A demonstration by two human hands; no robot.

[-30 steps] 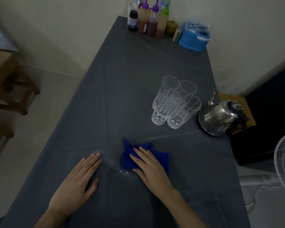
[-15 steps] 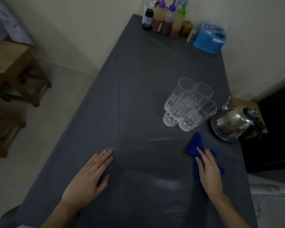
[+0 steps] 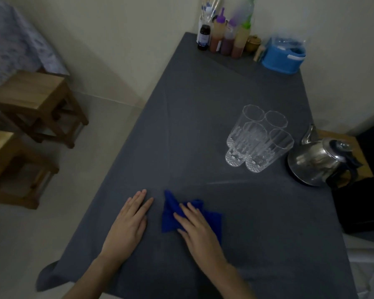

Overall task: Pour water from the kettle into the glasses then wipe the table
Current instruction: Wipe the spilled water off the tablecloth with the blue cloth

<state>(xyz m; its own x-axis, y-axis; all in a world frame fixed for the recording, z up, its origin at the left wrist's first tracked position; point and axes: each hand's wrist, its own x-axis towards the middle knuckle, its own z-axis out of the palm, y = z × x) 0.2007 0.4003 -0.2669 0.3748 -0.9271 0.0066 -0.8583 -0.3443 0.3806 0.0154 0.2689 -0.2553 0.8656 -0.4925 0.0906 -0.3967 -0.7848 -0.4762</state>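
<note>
Now wiping the near counter

I am pressing my right hand [image 3: 200,230], its grip spread flat, onto the crumpled blue cloth [image 3: 171,214] on the grey-clothed counter [image 3: 203,104]. My left hand [image 3: 127,225] is lying flat just beside it, fingers together. Four clear ribbed glasses [image 3: 257,139] are standing clustered beside the shiny steel kettle [image 3: 315,162].
</note>
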